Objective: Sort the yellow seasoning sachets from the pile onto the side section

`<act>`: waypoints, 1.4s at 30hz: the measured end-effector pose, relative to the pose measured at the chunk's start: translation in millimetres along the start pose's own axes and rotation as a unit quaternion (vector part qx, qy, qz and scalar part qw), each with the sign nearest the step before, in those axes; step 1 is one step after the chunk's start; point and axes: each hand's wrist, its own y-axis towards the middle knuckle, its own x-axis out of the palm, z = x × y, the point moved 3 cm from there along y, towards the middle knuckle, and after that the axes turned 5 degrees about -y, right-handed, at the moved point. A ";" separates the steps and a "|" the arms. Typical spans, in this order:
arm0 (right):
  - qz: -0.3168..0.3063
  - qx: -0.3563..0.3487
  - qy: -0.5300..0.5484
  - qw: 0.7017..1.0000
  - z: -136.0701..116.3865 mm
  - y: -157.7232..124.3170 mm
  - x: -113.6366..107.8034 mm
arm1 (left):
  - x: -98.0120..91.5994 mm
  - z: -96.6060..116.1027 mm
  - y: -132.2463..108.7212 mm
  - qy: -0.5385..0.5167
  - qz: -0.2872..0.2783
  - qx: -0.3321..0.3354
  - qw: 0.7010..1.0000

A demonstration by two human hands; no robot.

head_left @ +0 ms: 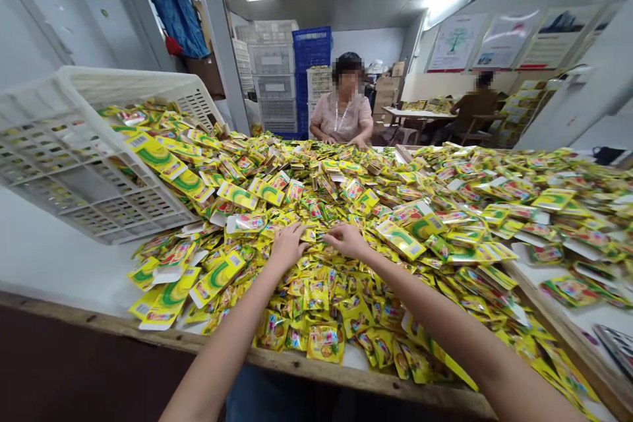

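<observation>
The left hand (289, 245) and the right hand (347, 241) rest side by side near the bottom middle of the frame, each grip loosely curled downward, not pressed together. The right hand's fingers (329, 234) angle in toward the left hand, with a small gap between the two hands. Whether either grip pinches a sachet cannot be told, as the fingertips sink among the packets.

Beneath and around both hands spreads a dense, loose heap of yellow-and-green sachets (316, 211), many overlapping and lying at all angles. It fills the middle of the frame and runs off toward the right edge. Sachets with an orange picture (325, 343) lie nearest the lower edge, just past the wrists. The heap sits on a white worktop (59, 257) with a wooden edge (247, 356) along the bottom of the frame.

At the upper left, a white plastic crate (99, 165) lies tipped over, its open mouth against the heap. Across the worktop, a co-worker (346, 105) stands with both hands at the far edge of the pile. Stacked blue and white crates (291, 72) rise behind. At the upper right, another person (475, 102) sits at a table (415, 113).
</observation>
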 end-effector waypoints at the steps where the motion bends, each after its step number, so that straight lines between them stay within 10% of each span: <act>1: 0.015 0.004 0.005 1.000 1.9 -5.1 -1.2 | 1.2 2.9 1.5 0.002 -0.004 -0.001 1.000; 11: 0.052 0.104 0.027 0.993 16.0 -40.0 -8.6 | -10.9 -5.2 14.7 -0.029 -0.070 0.017 0.997; 26: 0.054 0.041 0.120 0.990 -25.8 -58.6 -14.8 | -22.8 4.6 -8.8 -0.224 0.110 -0.023 0.968; 35: 0.106 0.136 0.380 0.909 -24.4 -74.1 -25.7 | -13.1 60.4 -62.3 -0.451 0.131 -0.050 0.882; 42: 0.114 0.178 0.509 0.834 -62.9 -89.4 -1.5 | -0.9 74.9 -81.9 -0.431 0.181 -0.086 0.880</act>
